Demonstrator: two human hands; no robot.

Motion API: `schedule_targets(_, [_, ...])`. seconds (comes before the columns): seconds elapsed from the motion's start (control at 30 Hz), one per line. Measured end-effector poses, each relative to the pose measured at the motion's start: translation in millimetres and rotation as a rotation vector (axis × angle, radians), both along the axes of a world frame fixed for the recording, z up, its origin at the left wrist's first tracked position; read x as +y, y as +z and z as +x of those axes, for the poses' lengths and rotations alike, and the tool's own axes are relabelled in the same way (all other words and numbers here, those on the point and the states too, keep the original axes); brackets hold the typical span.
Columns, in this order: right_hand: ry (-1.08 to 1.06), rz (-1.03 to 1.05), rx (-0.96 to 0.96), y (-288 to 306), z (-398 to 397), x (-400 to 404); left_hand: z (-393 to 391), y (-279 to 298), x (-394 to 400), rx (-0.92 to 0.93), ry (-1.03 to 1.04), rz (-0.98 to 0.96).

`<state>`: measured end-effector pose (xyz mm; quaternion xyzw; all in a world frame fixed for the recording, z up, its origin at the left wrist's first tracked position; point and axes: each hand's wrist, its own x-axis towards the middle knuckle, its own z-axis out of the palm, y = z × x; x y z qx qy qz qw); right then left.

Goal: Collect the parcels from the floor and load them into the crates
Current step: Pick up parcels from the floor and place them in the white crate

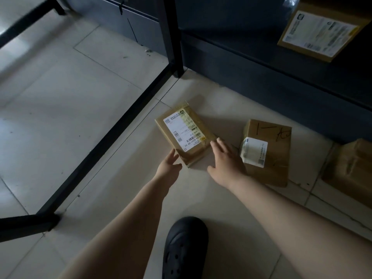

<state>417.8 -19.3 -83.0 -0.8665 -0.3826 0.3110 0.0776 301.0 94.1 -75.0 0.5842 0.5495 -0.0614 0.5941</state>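
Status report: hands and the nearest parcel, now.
Left hand and right hand open, flanking labelled parcel on floor. Not lifted. Second parcel just right; nothing blocking.

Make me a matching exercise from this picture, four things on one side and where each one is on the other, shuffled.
Things:
1. brown cardboard parcel with long white label
2. brown cardboard parcel with black pen marks
3. brown cardboard box with large white label
4. black perforated clog

Places:
A. on the dark shelf, top right
B. bottom centre, on the tiles
C. between both hands
D. right of the right hand

Pairs: 1-C, 2-D, 3-A, 4-B
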Motion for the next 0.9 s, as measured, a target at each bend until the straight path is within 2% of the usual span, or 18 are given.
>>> schedule_targets(0.1, [0.017, -0.017, -0.004, 1, 11, 11, 5, 2, -1, 0.010, -0.022, 0.018])
schedule_targets(0.23, [0.110, -0.163, 0.078, -8, 7, 21, 6, -1, -5, 0.038, -0.074, 0.045])
schedule_targets(0.4, [0.163, -0.216, -0.113, -5, -13, 1, 5, -11, -3, -0.043, 0.035, -0.052])
schedule_targets(0.53, [0.182, -0.180, -0.093, 1, -12, -24, 12, -7, -9, 0.042, -0.083, 0.052])
schedule_targets(0.63, [-0.011, 0.019, -0.073, 4, 4, -48, 19, -1, -14, 0.112, -0.232, 0.185])
schedule_targets(0.73, [-0.249, 0.203, -0.259, 7, 34, -83, 24, -5, -16, 0.113, -0.429, 0.420])
schedule_targets(0.83, [-0.424, 0.166, -0.413, 3, 76, -123, 36, -6, -22, 0.126, -0.425, 0.578])
schedule_targets(0.9, [-0.558, 0.108, -0.399, -3, 103, -147, 44, -6, -31, 0.083, -0.360, 0.555])
